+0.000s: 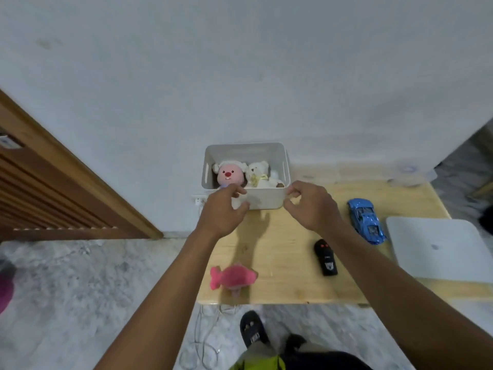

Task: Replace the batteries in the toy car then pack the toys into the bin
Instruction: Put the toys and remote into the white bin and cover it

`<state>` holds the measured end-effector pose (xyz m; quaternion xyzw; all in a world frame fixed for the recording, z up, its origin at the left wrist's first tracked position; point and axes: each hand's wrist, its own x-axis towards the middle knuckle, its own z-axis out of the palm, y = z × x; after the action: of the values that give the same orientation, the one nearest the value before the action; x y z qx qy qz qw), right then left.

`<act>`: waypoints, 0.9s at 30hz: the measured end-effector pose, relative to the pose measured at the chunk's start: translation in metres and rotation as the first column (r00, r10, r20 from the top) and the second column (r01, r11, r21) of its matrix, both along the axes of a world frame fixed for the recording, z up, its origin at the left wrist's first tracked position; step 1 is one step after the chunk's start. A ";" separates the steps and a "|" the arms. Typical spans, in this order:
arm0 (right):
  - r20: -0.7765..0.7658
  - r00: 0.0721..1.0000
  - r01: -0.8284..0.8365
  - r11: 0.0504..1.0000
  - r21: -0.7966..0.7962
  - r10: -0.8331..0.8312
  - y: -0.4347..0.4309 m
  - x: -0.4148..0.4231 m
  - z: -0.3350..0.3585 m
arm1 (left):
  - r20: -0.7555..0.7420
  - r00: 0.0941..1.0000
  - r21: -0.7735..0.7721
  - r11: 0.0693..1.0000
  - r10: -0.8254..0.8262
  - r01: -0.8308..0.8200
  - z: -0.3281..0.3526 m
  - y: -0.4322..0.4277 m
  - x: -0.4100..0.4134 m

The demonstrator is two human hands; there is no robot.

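A white bin (245, 150) stands at the far left corner of the wooden table (288, 244), against the wall. Inside it sit a pink-faced plush (230, 175) and a white teddy bear (260, 173). My left hand (222, 206) grips the bin's near left corner, fingers over the rim and thumb on the front wall. My right hand (310, 204) curls around the near right corner. A blue toy car (365, 220) lies on the table to the right. A black remote (325, 257) lies nearer to me. A pink fish plush (232, 276) rests near the front left edge.
A flat white slab (440, 249) covers the table's right end. A wooden door (66, 188) stands at the left. White cables (208, 337) trail on the marble floor below a wall socket (199, 201). My sandalled foot (252, 329) is under the table's front edge.
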<state>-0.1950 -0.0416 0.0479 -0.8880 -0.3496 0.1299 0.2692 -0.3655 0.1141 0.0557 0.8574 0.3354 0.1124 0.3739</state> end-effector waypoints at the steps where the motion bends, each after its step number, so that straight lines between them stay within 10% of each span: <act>1: 0.002 1.000 -0.014 0.999 -0.031 0.014 -0.007 -0.003 -0.005 | -0.020 1.000 -0.006 1.000 0.008 -0.008 -0.006 -0.007 -0.006; 9: -0.015 0.997 -0.075 0.946 -0.315 0.074 -0.066 -0.014 -0.065 | -0.360 0.931 -0.099 0.995 -0.055 0.020 -0.062 -0.058 -0.036; 16: -0.118 0.993 -0.059 0.839 -0.541 -0.006 -0.102 -0.011 -0.109 | -0.711 0.697 -0.064 0.996 -0.095 0.070 -0.112 -0.079 -0.053; 27: -0.002 0.999 0.049 0.924 -0.380 -0.054 -0.113 -0.019 -0.143 | -0.747 0.654 0.167 0.917 -0.123 0.363 -0.146 -0.089 -0.059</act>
<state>-0.2141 -0.1546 -0.0953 -0.9313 -0.2927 0.1933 0.0977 -0.4250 0.0250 -0.0902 0.9153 0.3142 -0.2362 0.0877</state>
